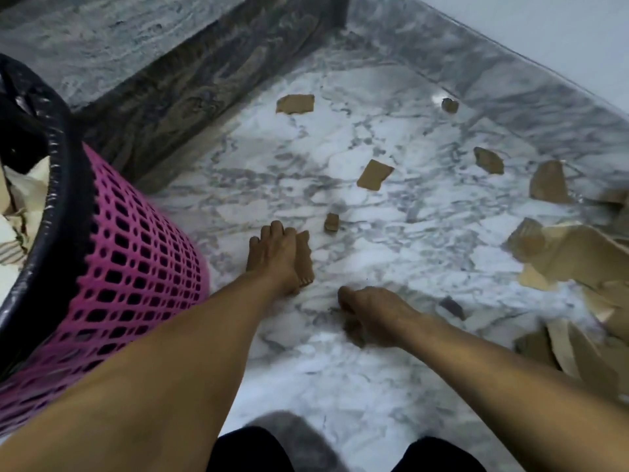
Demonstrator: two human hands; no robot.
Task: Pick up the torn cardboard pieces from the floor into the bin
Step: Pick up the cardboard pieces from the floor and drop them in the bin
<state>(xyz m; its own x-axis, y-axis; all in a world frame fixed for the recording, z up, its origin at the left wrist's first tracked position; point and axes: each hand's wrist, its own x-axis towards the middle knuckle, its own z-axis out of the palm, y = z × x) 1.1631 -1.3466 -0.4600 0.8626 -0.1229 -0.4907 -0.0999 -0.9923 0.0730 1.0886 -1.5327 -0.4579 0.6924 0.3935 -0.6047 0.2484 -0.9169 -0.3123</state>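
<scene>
Torn brown cardboard pieces lie scattered on the white marble floor (391,253): one far back (295,103), one mid-floor (374,174), a small one (332,222), and a larger heap at the right (575,257). My left hand (274,257) is down on the floor with its fingers stretched forward, gripping a long piece (305,258) along its thumb side. My right hand (372,313) is curled, fingers shut on a dark piece (354,332) at floor level. The pink mesh bin (136,253) with a black liner stands at the left, beside my left forearm, with pale scraps inside.
A dark marble step (190,83) runs along the back left behind the bin. A grey marble skirting and a white wall (544,35) close the right side. More scraps lie near the skirting (489,160). My dark-clothed knees (252,451) are at the bottom edge.
</scene>
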